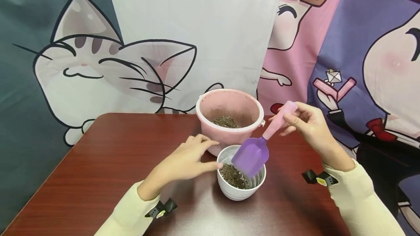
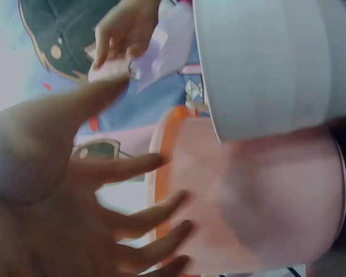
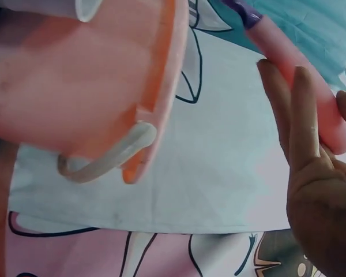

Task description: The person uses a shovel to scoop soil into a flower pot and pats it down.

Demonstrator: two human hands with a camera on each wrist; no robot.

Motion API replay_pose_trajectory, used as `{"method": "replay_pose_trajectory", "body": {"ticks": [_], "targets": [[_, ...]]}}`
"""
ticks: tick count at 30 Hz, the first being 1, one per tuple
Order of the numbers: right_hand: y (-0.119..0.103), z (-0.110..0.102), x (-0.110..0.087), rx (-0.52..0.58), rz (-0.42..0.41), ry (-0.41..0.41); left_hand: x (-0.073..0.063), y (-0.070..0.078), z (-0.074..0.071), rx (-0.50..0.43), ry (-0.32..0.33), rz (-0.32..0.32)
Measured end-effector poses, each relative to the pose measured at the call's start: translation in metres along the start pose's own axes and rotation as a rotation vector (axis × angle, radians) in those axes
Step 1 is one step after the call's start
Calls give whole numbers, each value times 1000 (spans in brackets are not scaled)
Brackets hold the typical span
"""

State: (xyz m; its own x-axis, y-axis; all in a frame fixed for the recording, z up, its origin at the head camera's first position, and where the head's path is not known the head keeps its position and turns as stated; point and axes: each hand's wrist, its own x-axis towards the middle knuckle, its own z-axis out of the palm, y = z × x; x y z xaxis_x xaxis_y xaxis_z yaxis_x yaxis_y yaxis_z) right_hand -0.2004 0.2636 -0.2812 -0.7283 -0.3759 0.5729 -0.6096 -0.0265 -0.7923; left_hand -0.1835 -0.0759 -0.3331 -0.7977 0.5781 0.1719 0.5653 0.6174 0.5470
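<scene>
My right hand [image 1: 310, 125] holds a small garden trowel by its pink handle [image 3: 300, 75], fingers and thumb round the grip. The trowel's purple blade [image 1: 252, 156] tilts down over the mouth of a white flower pot [image 1: 241, 194], its tip inside the rim. Dark soil [image 1: 234, 177] lies in the pot. At the pot's left rim is my left hand [image 1: 185, 157], fingers spread and thumb tip right at the rim; its other fingers reach toward the pink bucket [image 2: 248, 202]. Nothing is held in that left hand.
Behind the pot stands the pink bucket [image 1: 229, 136] with more soil [image 1: 226, 121] at its bottom. A pale handle [image 3: 112, 158] hangs on its side. Both stand on a reddish-brown table [image 1: 108, 170], whose far edge meets a cartoon-printed cloth [image 1: 197, 10].
</scene>
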Motion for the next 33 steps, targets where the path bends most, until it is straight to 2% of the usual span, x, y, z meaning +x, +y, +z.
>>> {"method": "replay_pose_trajectory", "body": {"ticks": [4, 6, 8, 10, 12, 15, 18, 21, 24, 29, 33], "targets": [[-6, -2, 13, 66, 2, 42, 9, 1, 3, -106, 329, -27], [-7, -2, 22, 148, 2, 64, 16, -5, 5, -152, 458, -49], [-5, -3, 34, 239, -9, 76, 24, -12, 8, -162, 538, -94], [0, -4, 46, 266, -6, 90, 32, -20, 12, -171, 579, -150], [6, -5, 57, 255, 10, 106, 38, -25, 16, -169, 598, -202], [18, -4, 71, 159, 38, 154, 45, -31, 21, -166, 595, -245], [32, 0, 82, 83, 73, 207, 49, -35, 26, -175, 586, -246], [50, 4, 92, -32, 98, 218, 52, -39, 29, -213, 575, -235], [67, 11, 102, -151, 159, 204, 53, -42, 30, -258, 574, -221], [89, 25, 117, -265, 321, 152, 53, -45, 30, -307, 574, -212], [102, 34, 125, -379, 368, 83, 54, -44, 30, -336, 557, -220]]}}
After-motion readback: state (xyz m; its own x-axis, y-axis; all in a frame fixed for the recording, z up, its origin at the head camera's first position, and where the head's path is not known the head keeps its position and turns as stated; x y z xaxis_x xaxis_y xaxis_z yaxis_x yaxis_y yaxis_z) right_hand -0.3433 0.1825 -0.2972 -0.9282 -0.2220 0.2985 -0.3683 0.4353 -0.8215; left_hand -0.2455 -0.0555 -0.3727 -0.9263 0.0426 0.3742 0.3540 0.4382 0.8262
